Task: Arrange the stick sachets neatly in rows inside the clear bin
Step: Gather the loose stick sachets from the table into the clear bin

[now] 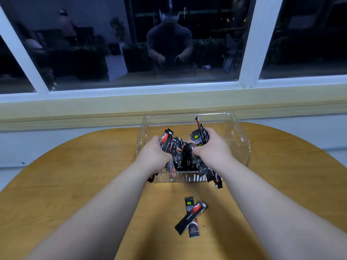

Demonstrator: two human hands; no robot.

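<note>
A clear plastic bin (238, 139) stands on the round wooden table (84, 166), near its far edge. Black and red stick sachets (181, 152) fill the bin's near half in a loose bunch. My left hand (153, 153) grips the bunch's left side. On the right side my right hand (213, 147) grips a handful, with some sachets sticking up above the fingers. A few sachet ends poke out over the bin's near right corner (216, 180). Two loose sachets (191, 216) lie crossed on the table in front of the bin, between my forearms.
The table's far edge sits close to a wall with a yellow sill (93, 107) and a dark window (131, 44) that reflects a person. The bin's far half holds no sachets.
</note>
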